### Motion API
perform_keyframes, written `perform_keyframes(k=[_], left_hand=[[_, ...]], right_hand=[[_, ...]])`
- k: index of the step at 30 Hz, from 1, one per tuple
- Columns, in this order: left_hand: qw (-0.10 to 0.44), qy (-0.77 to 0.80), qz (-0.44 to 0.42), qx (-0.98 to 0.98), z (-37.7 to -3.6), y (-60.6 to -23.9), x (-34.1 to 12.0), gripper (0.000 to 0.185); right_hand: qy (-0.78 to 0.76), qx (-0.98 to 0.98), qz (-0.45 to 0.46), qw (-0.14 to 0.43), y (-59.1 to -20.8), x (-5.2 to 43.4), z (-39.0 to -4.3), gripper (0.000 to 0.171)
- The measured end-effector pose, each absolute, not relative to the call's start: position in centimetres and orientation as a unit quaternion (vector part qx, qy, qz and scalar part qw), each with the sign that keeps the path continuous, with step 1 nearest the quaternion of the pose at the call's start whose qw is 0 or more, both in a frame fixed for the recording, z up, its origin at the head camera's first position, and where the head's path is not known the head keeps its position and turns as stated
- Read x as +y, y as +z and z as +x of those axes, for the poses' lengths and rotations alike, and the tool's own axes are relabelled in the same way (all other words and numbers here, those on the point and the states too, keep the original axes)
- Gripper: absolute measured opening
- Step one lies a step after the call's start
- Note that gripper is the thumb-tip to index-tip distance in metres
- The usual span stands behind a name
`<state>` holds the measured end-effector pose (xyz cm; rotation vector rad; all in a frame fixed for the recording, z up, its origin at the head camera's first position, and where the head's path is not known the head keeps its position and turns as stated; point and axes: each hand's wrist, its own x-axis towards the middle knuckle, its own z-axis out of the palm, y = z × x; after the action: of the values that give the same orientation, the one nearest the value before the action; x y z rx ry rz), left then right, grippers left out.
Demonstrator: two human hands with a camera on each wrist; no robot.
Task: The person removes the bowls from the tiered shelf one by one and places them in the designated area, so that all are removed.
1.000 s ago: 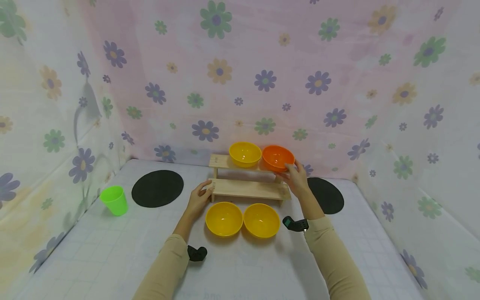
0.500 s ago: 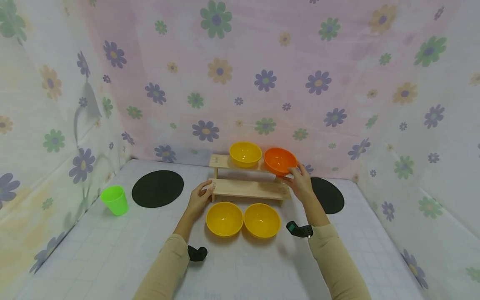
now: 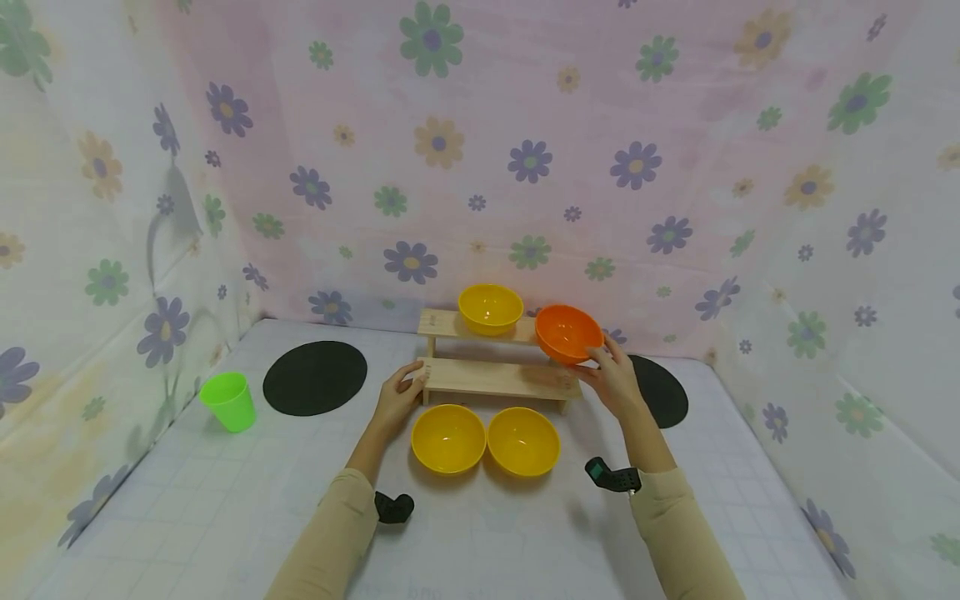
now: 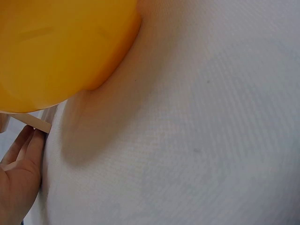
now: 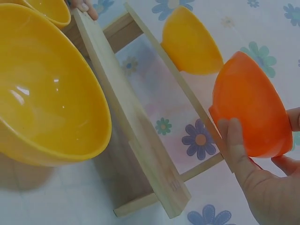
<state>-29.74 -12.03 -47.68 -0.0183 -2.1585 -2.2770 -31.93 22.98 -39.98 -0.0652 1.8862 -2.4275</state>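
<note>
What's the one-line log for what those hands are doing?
right hand: holds orange bowl | left hand: holds wooden shelf | one yellow bowl: on top tier

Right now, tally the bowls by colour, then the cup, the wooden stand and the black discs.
Yellow bowls: 3
Orange bowl: 1
Green cup: 1
Wooden stand: 1
Black discs: 2
Total: 8

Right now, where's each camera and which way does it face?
Head: on the head, facing forward and down at the rack; left hand, right hand and sleeves show.
Left wrist: on that wrist, facing white cloth and a yellow bowl; left hand shows.
Right wrist: on that wrist, facing the orange bowl; both hands show.
Head and right wrist share the orange bowl.
</note>
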Motion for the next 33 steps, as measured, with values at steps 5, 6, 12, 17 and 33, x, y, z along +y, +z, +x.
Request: perform_keyframes(k=[5, 6, 12, 17, 33], left_hand=[[0.007, -0.728, -0.006, -0.685, -30.7, -49.0, -12.1, 0.045], [0.009, -0.728, -0.006, -0.685, -30.9, -49.4, -12.2, 0.045], [0.019, -0.727, -0.005, -0.687, -31.6, -50.5, -12.2, 0.044], [0.024, -0.718, -0.003, -0.696, -31.6, -50.5, -12.2, 0.043], [0.026, -0.724, -0.001, -0.689, -31.9, -50.9, -12.2, 0.043]], right_hand=[[-0.783, 0.621, -0.028, 0.038, -40.1, 23.4, -31.0, 0.056], [-0.782, 0.621, -0.029, 0.038, -40.1, 23.6, -30.8, 0.056], [-0.78, 0.624, -0.009, 0.042, -40.5, 24.1, -29.5, 0.057], [-0.775, 0.63, 0.004, 0.045, -41.0, 24.4, -28.6, 0.059], [-0.746, 0.663, 0.006, 0.056, -43.6, 26.1, -26.3, 0.057]])
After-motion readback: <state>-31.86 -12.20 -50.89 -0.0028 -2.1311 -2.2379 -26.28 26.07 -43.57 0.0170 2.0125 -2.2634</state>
